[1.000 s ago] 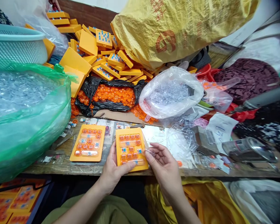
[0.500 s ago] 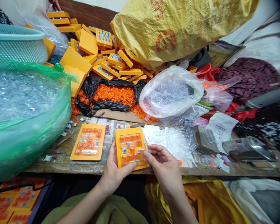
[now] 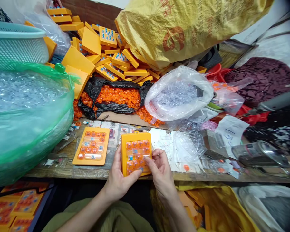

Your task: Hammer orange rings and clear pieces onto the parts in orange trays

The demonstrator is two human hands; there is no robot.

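A yellow panel (image 3: 136,138) with rows of orange pieces and clear covers is held upright over the table edge. My left hand (image 3: 119,177) grips its left side, thumb across the lower front. My right hand (image 3: 160,169) has its thumb on the front near the right edge, with the other fingers curled at that side; whether it also pinches a clear piece is too small to tell. Left of my hands, a second yellow panel (image 3: 93,143) with orange pieces lies flat on the work surface.
Behind are a black bag of orange rings (image 3: 118,96), a white bag of clear pieces (image 3: 178,93) and piled yellow panels (image 3: 90,42). A green bag (image 3: 29,129) bulges at left. Clear parts (image 3: 188,145), a metal block (image 3: 214,143) and a metal cup (image 3: 258,153) are at right.
My right hand has moved left and closed in on the panel's right side. The held panel has turned slightly, and the clear strip at its right edge no longer sticks out.
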